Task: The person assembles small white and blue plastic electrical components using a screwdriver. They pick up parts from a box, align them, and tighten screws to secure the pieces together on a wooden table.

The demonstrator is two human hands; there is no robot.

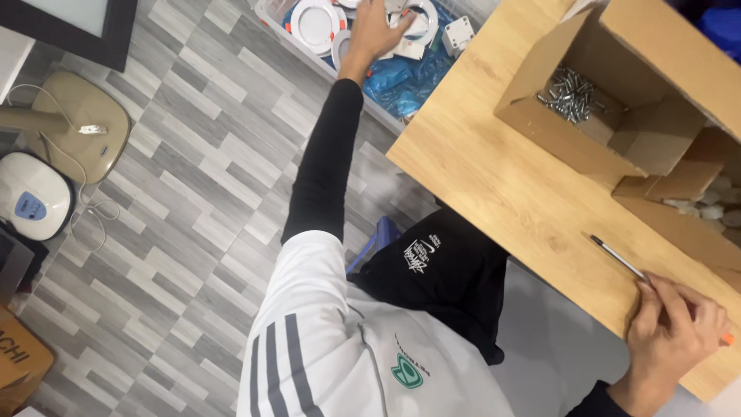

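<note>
My left hand (373, 32) reaches far out on a black-sleeved arm into a clear plastic crate (272, 17) on the floor. Its fingers rest on round white ceiling-light fittings (315, 23) with orange clips; whether it grips one is unclear. My right hand (673, 328) lies on the wooden table (494, 177) near its front edge. It is closed around a screwdriver (617, 259). The thin metal shaft points away across the table, and an orange handle end shows past my fingers.
An open cardboard box (594, 143) with small metal screws (570, 94) stands on the table. Beside it is a second box (679, 185) with white parts. On the grey plank floor are a fan base (77, 123), a white device (31, 202), a blue stool (384, 232) and a cardboard box (19, 359).
</note>
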